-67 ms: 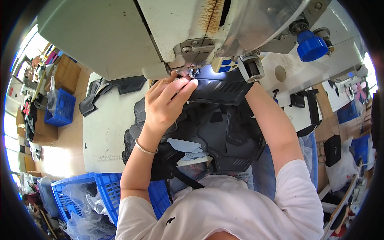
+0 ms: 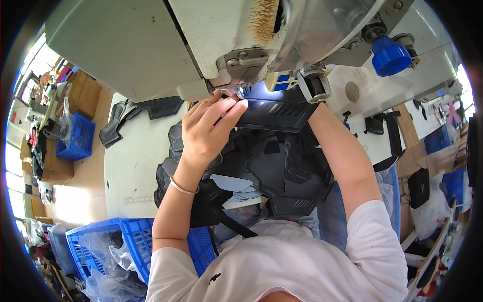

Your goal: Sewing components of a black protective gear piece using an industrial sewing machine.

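My left hand (image 2: 205, 128) has its fingertips pressed together at the left edge of a black moulded panel (image 2: 276, 114), right by the lit needle area (image 2: 242, 92) of a sewing machine (image 2: 229, 38). The panel has raised slanted ribs and lies tilted under the machine head. My right forearm (image 2: 344, 156) reaches up to the panel's right end; the hand itself is hidden behind the panel and machine. Below the panel, a heap of black moulded pieces (image 2: 282, 171) lies against my body, with light grey flat pieces (image 2: 236, 185) among them.
More black pieces (image 2: 160, 106) lie on the white table (image 2: 128, 171) at left. A blue knob (image 2: 390, 57) hangs from the machine at upper right. A blue crate (image 2: 136, 244) with clear plastic bags stands at lower left, another blue crate (image 2: 76, 136) farther off.
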Motion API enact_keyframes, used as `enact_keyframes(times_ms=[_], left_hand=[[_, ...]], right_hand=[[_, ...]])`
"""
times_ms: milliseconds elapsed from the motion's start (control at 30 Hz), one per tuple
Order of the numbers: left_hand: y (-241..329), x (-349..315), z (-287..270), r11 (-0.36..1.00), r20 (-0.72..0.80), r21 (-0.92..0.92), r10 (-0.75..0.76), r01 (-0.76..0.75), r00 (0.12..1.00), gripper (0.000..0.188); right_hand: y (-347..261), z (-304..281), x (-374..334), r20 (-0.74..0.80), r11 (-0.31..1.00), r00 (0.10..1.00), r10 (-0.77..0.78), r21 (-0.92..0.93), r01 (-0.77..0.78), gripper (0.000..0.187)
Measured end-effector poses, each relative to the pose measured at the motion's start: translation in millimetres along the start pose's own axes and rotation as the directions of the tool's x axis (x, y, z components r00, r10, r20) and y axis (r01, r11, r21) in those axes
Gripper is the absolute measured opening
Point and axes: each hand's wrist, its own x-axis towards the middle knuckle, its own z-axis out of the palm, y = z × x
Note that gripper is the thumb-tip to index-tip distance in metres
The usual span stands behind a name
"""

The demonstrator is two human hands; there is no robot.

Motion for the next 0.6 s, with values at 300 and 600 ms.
enact_keyframes(times_ms=[300, 600], left_hand=[[24.3, 3.6, -17.9, 0.975, 0.172, -0.015, -0.217, 0.222, 0.961, 0.043], [37.6, 3.5, -31.6, 0.979, 0.274, -0.006, -0.193, 0.202, 0.942, 0.059]], right_hand=[[-15.3, -14.9, 6.8, -0.256, 0.993, 0.966, 0.038, 0.117, -0.008, 0.019], [-122.9, -54.4, -40.3, -0.261, 0.582, 0.904, -0.339, -0.813, -0.017, 0.030]])
